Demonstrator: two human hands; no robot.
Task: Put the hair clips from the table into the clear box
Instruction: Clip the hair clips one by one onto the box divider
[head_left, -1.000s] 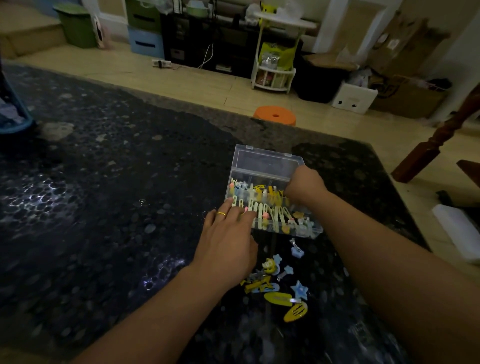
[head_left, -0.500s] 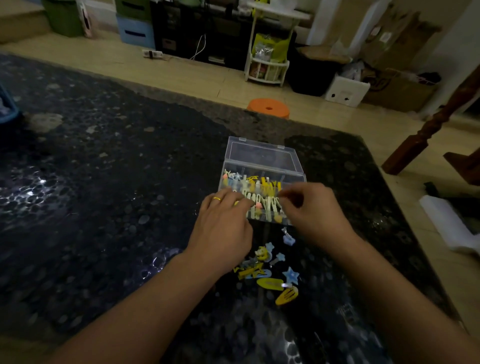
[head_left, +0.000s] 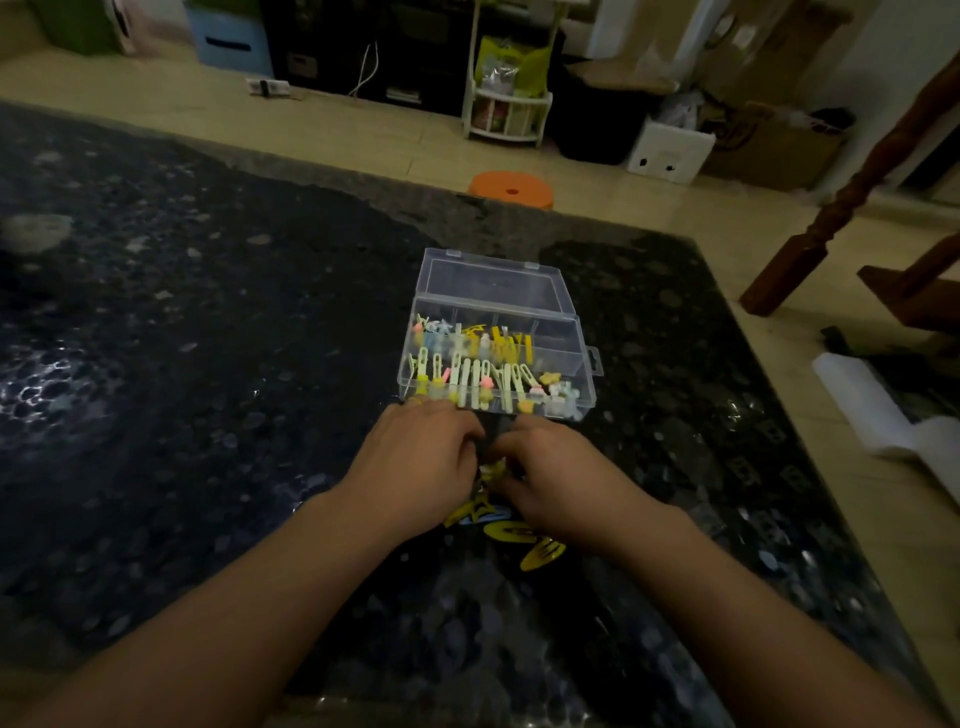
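Both hands had dropped from the clear box (head_left: 496, 340), mostly filled near the table's (head_left: 208, 364) right edge; left hand (head_left: 415, 467) and right hand (head_left: 561, 483) covered remaining hair clips (head_left: 524, 540), grips indiscernible.

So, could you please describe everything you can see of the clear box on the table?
The clear box looks like transparent plastic, rectangular, with inner dividers. Its hinged lid lies open, tilted back on the far side, and a small hang tab juts from the right wall. It rests flat on the dark speckled table, just beyond both hands. Yellow, pale green and blue hair clips fill its left and front compartments.
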